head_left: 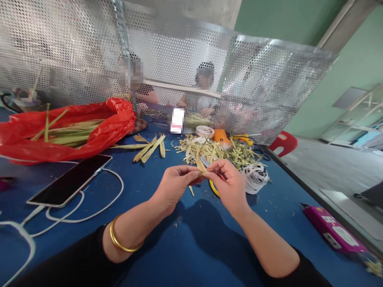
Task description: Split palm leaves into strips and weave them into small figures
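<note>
In the middle of the head view, both my hands pinch a pale yellow-green leaf strip [201, 164] between thumbs and fingertips, just above the table. My left hand [176, 185], with a gold bangle at the wrist, is closed on its left side. Closed on the right side is my right hand [229, 185]. Behind the fingers show a metal scissor blade [204, 161] and a yellow loop [213, 189], partly hidden; I cannot tell whether the right hand touches them. Beyond lies a heap of cut leaf pieces [191, 148].
A red plastic bag [119, 115] of long leaves lies left, near a tablet [72, 179] with a white cable. Longer leaf strips [153, 149], a phone [177, 119], a white ribbon bundle [255, 178] and a purple box [332, 229] surround me. People sit behind a perforated screen [167, 52].
</note>
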Demonstrator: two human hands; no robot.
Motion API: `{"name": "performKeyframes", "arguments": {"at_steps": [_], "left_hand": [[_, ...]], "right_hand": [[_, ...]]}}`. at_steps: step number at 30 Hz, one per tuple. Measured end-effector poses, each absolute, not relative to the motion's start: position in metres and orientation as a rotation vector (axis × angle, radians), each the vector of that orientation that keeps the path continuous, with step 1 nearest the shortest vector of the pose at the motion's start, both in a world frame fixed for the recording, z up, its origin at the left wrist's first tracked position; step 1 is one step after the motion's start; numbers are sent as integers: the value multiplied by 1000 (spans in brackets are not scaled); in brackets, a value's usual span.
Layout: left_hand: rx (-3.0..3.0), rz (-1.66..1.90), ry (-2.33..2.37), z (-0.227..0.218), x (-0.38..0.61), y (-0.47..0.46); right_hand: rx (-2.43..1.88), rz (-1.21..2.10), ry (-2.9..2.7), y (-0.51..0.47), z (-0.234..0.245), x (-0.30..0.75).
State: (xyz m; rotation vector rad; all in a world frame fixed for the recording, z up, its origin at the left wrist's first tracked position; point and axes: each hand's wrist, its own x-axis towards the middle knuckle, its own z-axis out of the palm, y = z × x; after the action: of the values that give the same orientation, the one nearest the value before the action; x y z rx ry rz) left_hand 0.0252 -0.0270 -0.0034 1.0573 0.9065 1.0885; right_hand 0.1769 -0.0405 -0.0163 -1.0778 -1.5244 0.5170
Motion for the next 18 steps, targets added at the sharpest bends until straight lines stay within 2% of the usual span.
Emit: {"name": "performKeyframes", "arguments": {"at_steps": [9,18], "left_hand": [[976,983,894,-2,22,-28],[1152,1152,924,-6,25,-30]], "right_hand": [[-900,123,-1821,-42,-12,181],[-1050,385,-1697,-40,-15,179]]}}
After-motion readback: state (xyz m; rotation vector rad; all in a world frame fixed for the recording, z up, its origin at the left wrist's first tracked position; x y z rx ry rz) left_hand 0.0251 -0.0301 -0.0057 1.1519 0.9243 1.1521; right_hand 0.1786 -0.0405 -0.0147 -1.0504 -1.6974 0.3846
